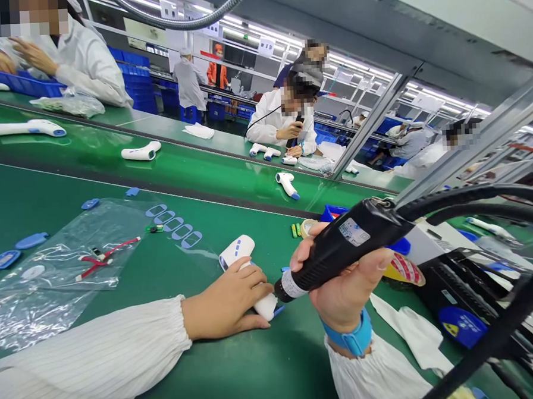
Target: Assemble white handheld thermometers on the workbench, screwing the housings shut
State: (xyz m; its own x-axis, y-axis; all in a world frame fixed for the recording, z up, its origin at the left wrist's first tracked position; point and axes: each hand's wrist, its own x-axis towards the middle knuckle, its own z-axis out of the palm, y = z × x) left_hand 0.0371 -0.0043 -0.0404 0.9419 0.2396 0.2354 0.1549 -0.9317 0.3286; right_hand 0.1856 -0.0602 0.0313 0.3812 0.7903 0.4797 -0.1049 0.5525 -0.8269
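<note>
My left hand [227, 303] is closed over a white thermometer gun [239, 251] with blue buttons, pressing it flat on the green mat [222, 380]. My right hand [342, 285] grips a black electric screwdriver [340, 246], whose tip meets the gun's handle end by my left fingers. A thick black cable [485, 203] runs from the screwdriver off to the right. A blue wrist strap [352, 338] circles my right wrist.
A clear plastic bag [59, 264] with red-handled pliers [100, 259] lies at left, with blue parts [174, 225] around it. More thermometer guns [141, 151] ride the green conveyor [112, 154] behind. Workers in white coats sit across it. A black device [459, 296] stands at right.
</note>
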